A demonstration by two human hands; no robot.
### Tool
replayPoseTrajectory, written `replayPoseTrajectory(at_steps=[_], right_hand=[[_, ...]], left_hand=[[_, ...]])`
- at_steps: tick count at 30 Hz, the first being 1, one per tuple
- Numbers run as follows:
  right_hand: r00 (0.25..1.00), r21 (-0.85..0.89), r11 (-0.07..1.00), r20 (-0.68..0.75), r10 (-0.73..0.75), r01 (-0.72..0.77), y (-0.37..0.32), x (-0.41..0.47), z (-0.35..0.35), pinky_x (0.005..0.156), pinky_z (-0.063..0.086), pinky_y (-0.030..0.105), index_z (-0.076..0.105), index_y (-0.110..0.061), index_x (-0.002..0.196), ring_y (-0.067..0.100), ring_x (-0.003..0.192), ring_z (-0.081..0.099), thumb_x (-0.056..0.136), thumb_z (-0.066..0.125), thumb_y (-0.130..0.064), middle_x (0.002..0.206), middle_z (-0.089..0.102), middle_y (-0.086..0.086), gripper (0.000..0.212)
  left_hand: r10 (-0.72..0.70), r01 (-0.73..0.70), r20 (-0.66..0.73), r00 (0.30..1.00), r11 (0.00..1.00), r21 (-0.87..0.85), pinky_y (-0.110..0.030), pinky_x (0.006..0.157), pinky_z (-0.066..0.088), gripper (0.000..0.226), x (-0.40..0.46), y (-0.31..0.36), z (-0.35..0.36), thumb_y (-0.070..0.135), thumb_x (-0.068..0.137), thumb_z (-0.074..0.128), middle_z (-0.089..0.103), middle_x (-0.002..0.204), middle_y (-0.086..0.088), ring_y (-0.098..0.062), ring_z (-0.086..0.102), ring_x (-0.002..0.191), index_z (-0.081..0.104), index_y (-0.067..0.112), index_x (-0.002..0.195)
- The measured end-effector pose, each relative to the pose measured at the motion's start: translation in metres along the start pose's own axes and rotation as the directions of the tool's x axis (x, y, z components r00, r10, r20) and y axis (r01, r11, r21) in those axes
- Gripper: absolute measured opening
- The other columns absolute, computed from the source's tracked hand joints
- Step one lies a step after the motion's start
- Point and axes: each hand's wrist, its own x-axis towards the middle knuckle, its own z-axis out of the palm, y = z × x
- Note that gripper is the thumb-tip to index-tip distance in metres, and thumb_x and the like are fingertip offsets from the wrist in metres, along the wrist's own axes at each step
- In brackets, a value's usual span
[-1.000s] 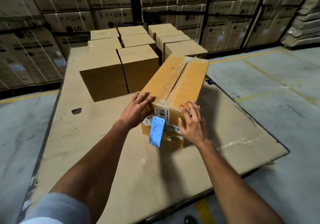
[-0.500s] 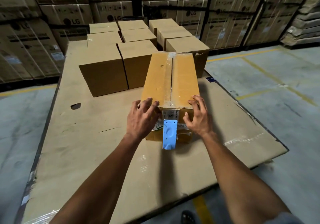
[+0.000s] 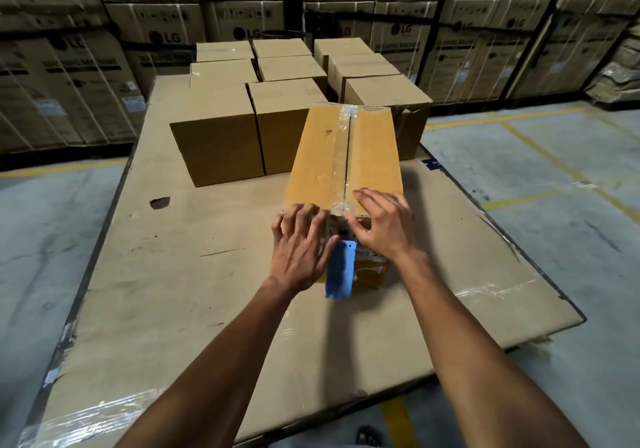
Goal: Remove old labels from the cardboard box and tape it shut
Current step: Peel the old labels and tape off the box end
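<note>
I see the long cardboard box (image 3: 346,160) lying flat on the big cardboard sheet (image 3: 166,274), its near end toward me and its far end just beside the group of plain boxes (image 3: 277,101) behind it. Clear tape (image 3: 341,157) runs along the seam on top of the box. My left hand (image 3: 299,250) rests on the near left corner of the box, fingers bent over the top edge and thumb pressed against the end face; it grasps nothing that I can make out. My right hand (image 3: 382,226) lies spread on the near right top corner, thumb on the end face, palm flat and unclenched. A blue strip (image 3: 341,271) hangs down the end face between my hands, beside the old labels (image 3: 367,257), which are partly hidden.
</note>
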Motion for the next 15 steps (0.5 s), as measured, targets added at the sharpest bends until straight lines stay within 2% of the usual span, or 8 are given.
replayPoseTrajectory(at_steps=[3,5,9,12,15], right_hand=[[0.974,-0.007,0.997,0.214,-0.071,0.074,0.002,0.013,-0.001,0.119,0.039,0.047,0.048,-0.031,0.155,0.019,0.143,0.052,0.100,0.029,-0.070,0.160,0.051,0.000,0.069],[0.952,-0.006,0.996,0.292,-0.088,0.094,0.005,0.016,-0.001,0.125,0.031,0.050,0.039,-0.037,0.159,0.020,0.152,0.042,0.099,0.018,-0.073,0.166,0.042,-0.002,0.073],[0.927,-0.023,0.991,0.358,-0.116,0.133,0.006,0.017,-0.001,0.130,0.019,0.054,0.021,-0.041,0.163,0.019,0.158,0.028,0.099,0.017,-0.077,0.172,0.027,-0.004,0.074],[0.922,-0.045,0.987,0.365,-0.125,0.152,0.005,0.016,0.000,0.130,0.016,0.053,0.016,-0.039,0.165,0.019,0.160,0.024,0.100,0.021,-0.076,0.173,0.022,-0.005,0.076],[0.928,-0.074,0.983,0.348,-0.133,0.169,0.007,0.014,0.004,0.130,0.015,0.054,0.015,-0.034,0.167,0.020,0.162,0.016,0.102,0.019,-0.074,0.174,0.019,-0.004,0.076]], left_hand=[[-0.017,0.017,0.012,1.000,1.000,-0.002,-0.052,0.117,0.030,0.067,-0.014,0.011,0.007,0.070,0.103,0.042,0.041,0.152,-0.012,-0.034,0.037,0.146,0.045,0.022,0.149],[-0.027,0.026,0.037,0.999,1.000,0.009,-0.052,0.116,0.032,0.071,-0.022,0.017,0.012,0.074,0.100,0.045,0.041,0.150,-0.013,-0.035,0.039,0.142,0.044,0.023,0.148],[-0.026,0.025,0.080,0.996,1.000,0.016,-0.053,0.115,0.037,0.077,-0.039,0.035,0.025,0.076,0.097,0.051,0.041,0.149,-0.015,-0.038,0.043,0.138,0.045,0.019,0.148],[-0.059,0.059,0.031,0.998,0.998,-0.015,-0.054,0.116,0.038,0.079,-0.050,0.049,0.034,0.062,0.093,0.067,0.041,0.152,-0.020,-0.043,0.044,0.140,0.041,0.018,0.153],[-0.109,0.110,0.061,0.992,0.994,-0.017,-0.053,0.123,0.033,0.091,-0.057,0.066,0.043,0.052,0.091,0.075,0.031,0.163,-0.022,-0.043,0.035,0.149,0.032,0.015,0.162]])
